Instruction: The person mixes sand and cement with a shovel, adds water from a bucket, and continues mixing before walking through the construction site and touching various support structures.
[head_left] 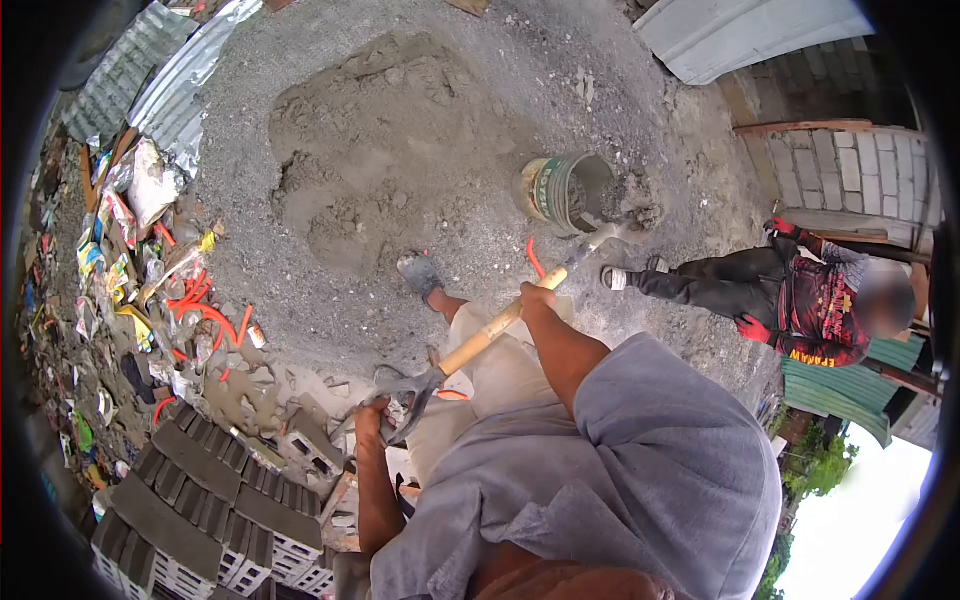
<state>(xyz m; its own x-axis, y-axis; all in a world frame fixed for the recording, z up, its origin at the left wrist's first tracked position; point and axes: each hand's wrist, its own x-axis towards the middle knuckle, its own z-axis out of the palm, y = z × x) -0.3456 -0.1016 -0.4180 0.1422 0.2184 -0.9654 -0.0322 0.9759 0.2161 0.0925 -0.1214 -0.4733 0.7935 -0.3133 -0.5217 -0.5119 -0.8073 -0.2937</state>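
My left hand (372,415) is closed round the grey D-shaped grip of a shovel (485,340). Farther along, my right hand (537,298) grips its wooden shaft. The shovel's head reaches the mouth of a green and cream bucket (548,192), beside a clump of wet grey mix (640,195). The bucket's mouth faces right in the view; I cannot tell whether it stands or lies tipped. A broad patch of wet mix (390,150) spreads over the gravel left of the bucket.
At right a person (720,280) with red and black gloves stands near a block wall (850,165). Hollow blocks (200,500) are stacked at lower left. Litter and orange tubing (210,315) lie at left. Corrugated sheets (165,80) lie at upper left.
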